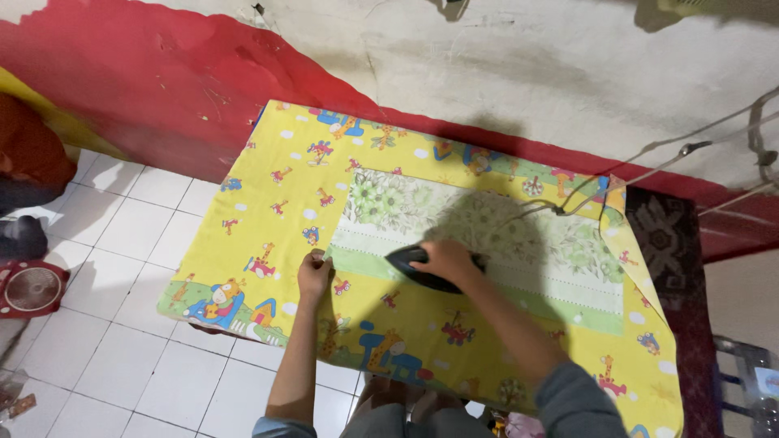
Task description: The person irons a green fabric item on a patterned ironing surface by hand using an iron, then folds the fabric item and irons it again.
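Head view shows us our right hand [449, 258] with fingers wrapped around a black iron [422, 268] on the green flowery cloth [454, 227]. Our left hand [313, 274] pinches that cloth's corner, just beside the iron, on the yellow desk cover [268, 211].

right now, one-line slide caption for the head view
Right hand presses a black iron on green floral cloth; left hand pins its corner.
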